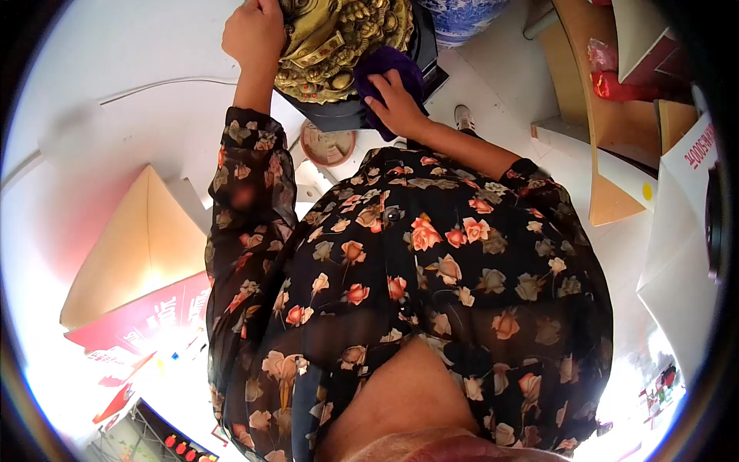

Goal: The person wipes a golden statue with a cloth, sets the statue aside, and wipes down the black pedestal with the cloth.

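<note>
A golden ornamental statue (319,58) with heavy relief stands on a black polygonal base (331,117) at the top of the head view; its upper part is cut off by the frame edge. My left hand (255,35) is curled closed against the statue's left side, its fingertips partly hidden. A dark purple cloth (390,63) lies against the statue's lower right side and over the base edge. My right hand (396,102) grips this cloth from above, with bent fingers pressing it to the statue.
Below the base sits a round terracotta-coloured pot (329,145). A blue-and-white porcelain vase (460,19) stands right of the statue. Open cardboard boxes (142,246) lie at left; wooden shelving (616,169) with red packages rises at right. A white cable (169,82) runs along the left surface.
</note>
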The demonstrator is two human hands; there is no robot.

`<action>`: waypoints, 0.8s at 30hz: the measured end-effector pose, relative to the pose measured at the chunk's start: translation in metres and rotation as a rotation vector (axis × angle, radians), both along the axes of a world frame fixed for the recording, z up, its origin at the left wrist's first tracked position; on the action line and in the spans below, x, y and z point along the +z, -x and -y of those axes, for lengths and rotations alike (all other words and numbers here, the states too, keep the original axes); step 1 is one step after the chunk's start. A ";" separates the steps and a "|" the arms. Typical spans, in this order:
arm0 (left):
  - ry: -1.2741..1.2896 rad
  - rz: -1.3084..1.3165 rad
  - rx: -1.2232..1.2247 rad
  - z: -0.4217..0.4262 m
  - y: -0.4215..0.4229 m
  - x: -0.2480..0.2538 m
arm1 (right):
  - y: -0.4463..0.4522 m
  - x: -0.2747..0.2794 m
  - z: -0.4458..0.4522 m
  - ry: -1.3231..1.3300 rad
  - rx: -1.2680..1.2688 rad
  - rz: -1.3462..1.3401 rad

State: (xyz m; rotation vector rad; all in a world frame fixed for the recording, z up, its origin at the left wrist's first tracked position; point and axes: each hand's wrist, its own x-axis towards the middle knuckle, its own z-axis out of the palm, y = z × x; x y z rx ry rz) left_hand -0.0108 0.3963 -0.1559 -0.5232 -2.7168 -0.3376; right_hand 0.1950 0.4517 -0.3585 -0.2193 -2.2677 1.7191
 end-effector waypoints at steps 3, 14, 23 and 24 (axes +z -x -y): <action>0.023 -0.018 -0.014 0.004 0.013 -0.009 | 0.005 -0.007 -0.010 0.014 0.043 -0.035; 0.084 -0.084 0.057 -0.004 0.013 -0.016 | 0.020 -0.038 -0.115 0.660 -0.430 0.042; -0.008 0.136 -0.325 -0.004 -0.016 0.041 | 0.141 -0.045 -0.183 -0.025 -0.431 0.047; 0.054 -0.326 -0.644 0.012 0.033 0.006 | 0.151 -0.048 -0.179 -0.159 -0.433 0.071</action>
